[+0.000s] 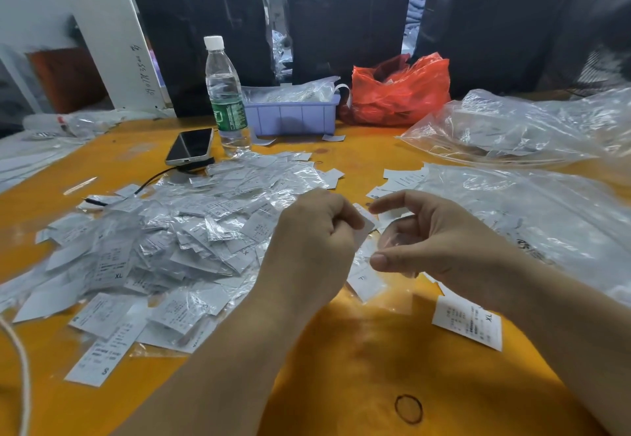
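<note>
My left hand [312, 234] is curled into a fist and pinches a small white label [364, 225] at its upper right. My right hand [440, 242] hovers just right of it, thumb and fingers curved around a small clear plastic sleeve [396, 241] held at the thumb tip. A big heap of bagged white labels [164, 244] lies left of my hands on the orange table [375, 367]. Loose labels lie under my hands [367, 282] and to the lower right, one marked XL [467, 323].
At the back stand a water bottle [225, 94], a phone [190, 150] on a charger, a lilac tray [293, 116] and a red plastic bag [399, 94]. Large clear plastic bags [519, 128] cover the right side. A rubber band [408, 409] lies near the front edge.
</note>
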